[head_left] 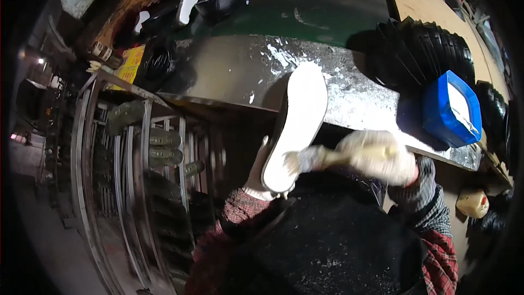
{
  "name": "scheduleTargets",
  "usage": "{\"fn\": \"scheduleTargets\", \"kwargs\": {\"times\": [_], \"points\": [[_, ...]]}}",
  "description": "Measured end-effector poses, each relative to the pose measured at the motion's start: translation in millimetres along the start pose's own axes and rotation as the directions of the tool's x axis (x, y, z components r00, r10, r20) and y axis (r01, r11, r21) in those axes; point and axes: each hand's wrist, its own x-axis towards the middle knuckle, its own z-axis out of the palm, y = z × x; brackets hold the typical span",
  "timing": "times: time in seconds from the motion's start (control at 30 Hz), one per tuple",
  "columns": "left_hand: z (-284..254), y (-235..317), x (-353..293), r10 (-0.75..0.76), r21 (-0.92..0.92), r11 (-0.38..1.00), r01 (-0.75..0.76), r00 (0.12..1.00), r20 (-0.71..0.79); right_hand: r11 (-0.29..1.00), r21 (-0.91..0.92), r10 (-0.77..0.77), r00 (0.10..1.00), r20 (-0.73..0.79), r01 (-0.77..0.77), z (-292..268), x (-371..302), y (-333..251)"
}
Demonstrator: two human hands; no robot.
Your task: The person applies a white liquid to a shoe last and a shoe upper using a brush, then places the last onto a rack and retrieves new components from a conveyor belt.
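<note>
A shoe (303,112) is held sole up in front of me, toe end pointing away over the bench edge; its whole underside is coated white. My left hand (256,177) grips it around the heel end from the left and below. In my gloved right hand (382,155), blurred by motion, is a brush (327,158) whose bristles touch the white sole near the heel. To the right stands a blue tub (436,114) with white stuff inside.
The dark workbench (213,71) has white smears. Black ribbed pieces (426,49) are stacked at right. White-soled items (187,6) lie at far left, by a black bowl-shaped thing (221,5). A metal rack (142,147) stands left; a yellowish container (472,203) sits lower right.
</note>
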Motion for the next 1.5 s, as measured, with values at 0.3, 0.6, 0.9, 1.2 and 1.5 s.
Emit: {"fn": "scheduleTargets", "kwargs": {"times": [0.3,0.6,0.9,1.2,1.5], "points": [[-41.2,12.6,-1.1,-0.025,-0.164,0.986,0.019,0.999,-0.035,0.679,-0.675,-0.437,0.898,-0.054,0.290,-57.0,56.8,27.2],[45.6,104.1,41.1,-0.006,-0.125,0.992,-0.024,0.973,-0.229,0.918,-0.365,0.160,0.987,-0.010,-0.153,-26.2,9.3,-4.8],[100.3,63.0,223.7,0.283,0.477,0.873,-0.097,0.899,-0.335,0.875,-0.460,-0.412,0.731,-0.543,0.151,-81.6,-106.0,-17.4],[131.0,-41.5,297.3,0.095,0.586,0.765,0.269,0.852,-0.516,0.936,-0.332,-0.340,0.542,-0.769,0.117,-83.9,-166.1,-42.0],[148.0,-14.1,233.6,0.307,0.419,0.879,-0.227,0.943,-0.132,0.854,-0.519,-0.486,0.299,-0.821,-0.038,-146.4,-182.6,-85.8]]}}
